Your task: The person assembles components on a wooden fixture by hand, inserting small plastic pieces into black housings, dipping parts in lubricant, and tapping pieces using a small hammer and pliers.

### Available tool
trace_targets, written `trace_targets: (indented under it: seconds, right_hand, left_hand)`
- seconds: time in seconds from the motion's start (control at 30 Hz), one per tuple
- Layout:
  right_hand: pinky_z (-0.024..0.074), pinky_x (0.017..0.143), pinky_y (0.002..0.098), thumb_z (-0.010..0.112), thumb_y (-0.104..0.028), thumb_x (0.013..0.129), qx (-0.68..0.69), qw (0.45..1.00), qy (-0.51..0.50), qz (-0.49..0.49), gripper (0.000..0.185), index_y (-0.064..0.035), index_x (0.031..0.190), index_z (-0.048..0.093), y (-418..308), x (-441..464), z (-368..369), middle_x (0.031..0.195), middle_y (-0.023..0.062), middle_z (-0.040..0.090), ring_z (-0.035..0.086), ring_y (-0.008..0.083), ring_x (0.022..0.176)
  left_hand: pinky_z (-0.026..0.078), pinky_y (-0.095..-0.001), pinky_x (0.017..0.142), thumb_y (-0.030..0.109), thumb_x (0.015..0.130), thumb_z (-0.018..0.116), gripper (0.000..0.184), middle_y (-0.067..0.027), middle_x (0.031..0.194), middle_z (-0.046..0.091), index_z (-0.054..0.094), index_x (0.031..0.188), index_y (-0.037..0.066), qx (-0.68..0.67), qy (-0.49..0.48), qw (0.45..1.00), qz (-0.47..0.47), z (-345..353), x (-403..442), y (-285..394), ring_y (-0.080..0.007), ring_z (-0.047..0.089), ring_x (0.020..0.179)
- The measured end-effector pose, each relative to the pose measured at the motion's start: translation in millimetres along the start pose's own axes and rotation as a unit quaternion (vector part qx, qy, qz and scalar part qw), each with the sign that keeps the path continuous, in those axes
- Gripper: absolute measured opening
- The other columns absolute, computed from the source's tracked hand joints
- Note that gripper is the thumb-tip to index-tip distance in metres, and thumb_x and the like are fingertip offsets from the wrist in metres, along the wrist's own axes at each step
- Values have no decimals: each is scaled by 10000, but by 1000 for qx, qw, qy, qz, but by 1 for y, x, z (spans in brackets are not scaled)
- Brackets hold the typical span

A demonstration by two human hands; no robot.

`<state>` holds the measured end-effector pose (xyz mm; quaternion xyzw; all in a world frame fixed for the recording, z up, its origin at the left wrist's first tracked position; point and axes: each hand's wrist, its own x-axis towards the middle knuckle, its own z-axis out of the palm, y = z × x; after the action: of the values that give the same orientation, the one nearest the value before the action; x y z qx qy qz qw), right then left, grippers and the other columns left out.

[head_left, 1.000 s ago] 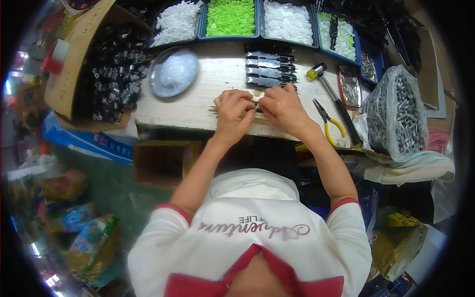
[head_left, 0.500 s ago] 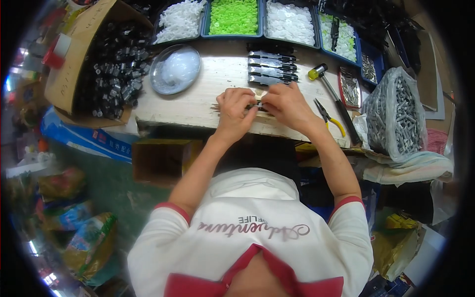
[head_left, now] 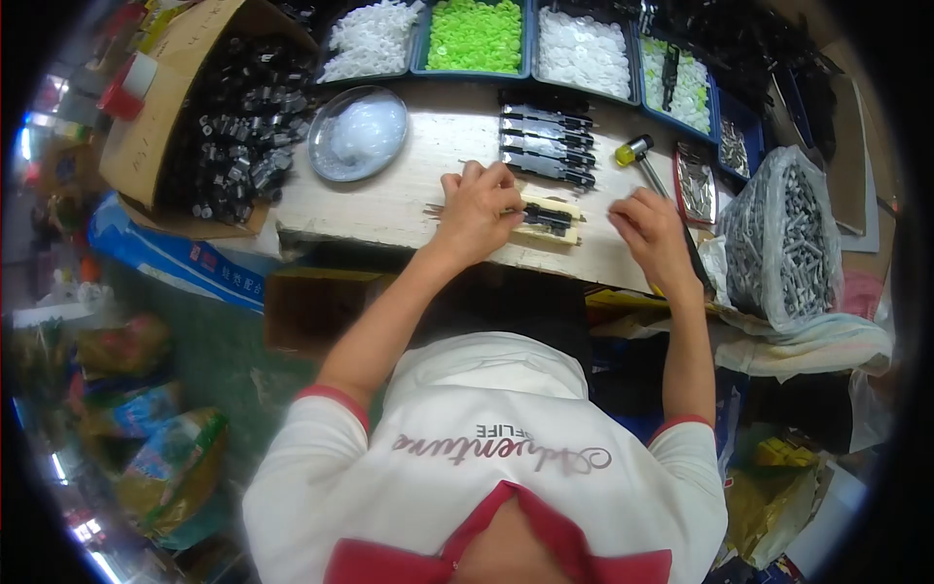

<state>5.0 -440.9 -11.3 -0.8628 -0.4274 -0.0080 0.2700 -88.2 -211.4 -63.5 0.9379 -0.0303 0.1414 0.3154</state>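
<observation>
My left hand [head_left: 477,214] is closed, with curled fingers and thumb at the left end of a slim black part [head_left: 548,220]. This part lies on a pale wooden block [head_left: 561,237] at the bench's front edge; its left end is hidden by my fingers. To the right, my right hand [head_left: 654,234] is held over the pliers' spot with fingers curled in; whatever it holds is hidden. A bit of yellow handle [head_left: 657,289] shows beside my wrist. Behind the block, several black and silver parts [head_left: 548,156] lie in a stacked row.
A hammer [head_left: 635,149] with a yellow face lies behind my right hand. Bins of white pieces [head_left: 584,54] and green pieces [head_left: 475,37] line the back. A glass dish [head_left: 358,134] and a carton of black caps [head_left: 243,127] stand left, a bag of metal pins [head_left: 783,238] right.
My right hand has left the block and moved right, covering the pliers. My left hand stays at the block's left end. The black part on the block is now uncovered.
</observation>
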Motion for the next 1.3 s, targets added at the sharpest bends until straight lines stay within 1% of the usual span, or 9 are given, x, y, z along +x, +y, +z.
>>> trace_targets:
  seconds: [0.23, 0.37, 0.5, 0.57, 0.7, 0.9, 1.07, 1.23, 1.3]
  right_hand:
    - [436, 699, 321, 536, -62, 831, -186, 944, 236, 137, 114, -15, 913, 601, 64, -36, -84, 856, 115, 576, 566, 290, 774]
    - [433, 751, 372, 513, -144, 852, -389, 868, 169, 259, 204, -15, 991, 588, 136, -82, -148, 907, 139, 593, 585, 294, 847]
    - [434, 709, 348, 549, -179, 815, -350, 871, 101, 329, 223, -39, 978, 610, 147, -95, -152, 862, 111, 597, 574, 278, 758]
    - [435, 705, 350, 539, -168, 801, -205, 905, 53, 370, 255, -23, 1003, 599, 159, -96, -150, 844, 129, 610, 581, 301, 757]
    - [438, 720, 347, 529, -127, 792, -192, 916, 29, 350, 310, 1, 1071, 569, 180, -99, -146, 867, 150, 623, 588, 283, 780]
    - [442, 731, 334, 530, -96, 777, -36, 923, 145, 354, 251, 20, 993, 578, 188, -94, -141, 871, 167, 630, 594, 266, 785]
    - [443, 700, 321, 547, -109, 774, -132, 899, 119, 399, 221, 25, 947, 576, 197, -84, -137, 839, 134, 631, 589, 218, 755]
    - [428, 649, 295, 568, -131, 769, -91, 896, 159, 404, 201, 26, 894, 557, 203, -87, -134, 746, 85, 584, 524, 166, 660]
    - [417, 633, 281, 568, -135, 772, -117, 894, 253, 351, 182, 21, 862, 540, 208, -91, -132, 710, 77, 545, 478, 148, 633]
  left_hand:
    - [275, -373, 774, 102, 675, 682, 175, -4, 947, 531, 630, 840, 134, 39, 95, 991, 85, 9, -14, -4, -203, 464, 910]
    - [277, -390, 818, 162, 685, 683, 220, -43, 978, 535, 630, 897, 131, 14, 84, 992, 96, 0, -15, -10, -222, 475, 933]
    - [357, -397, 788, 149, 717, 663, 207, -79, 944, 559, 641, 917, 103, 98, 223, 969, 37, -36, 29, -63, -262, 500, 907]
    - [417, -388, 683, 121, 729, 644, 125, -104, 790, 582, 642, 832, 49, 164, 254, 953, 6, -77, 63, -88, -287, 532, 758]
    - [456, -363, 660, 123, 694, 661, 173, -122, 766, 590, 672, 851, 51, 174, 253, 947, -93, -102, 107, -147, -278, 574, 711]
    - [465, -370, 770, 178, 682, 688, 254, -155, 905, 604, 686, 923, 96, 190, 214, 949, -131, -107, 164, -158, -312, 594, 837]
    - [456, -400, 841, 240, 662, 694, 361, -129, 1054, 571, 673, 1015, 167, 213, 78, 960, -165, -108, 190, -152, -305, 560, 976]
    - [468, -371, 807, 235, 653, 707, 306, -107, 964, 610, 697, 947, 152, 172, 147, 962, -151, -106, 188, -163, -278, 582, 920]
    - [486, -351, 764, 237, 651, 714, 294, -98, 916, 633, 702, 927, 137, 146, 189, 961, -136, -107, 189, -172, -253, 608, 857]
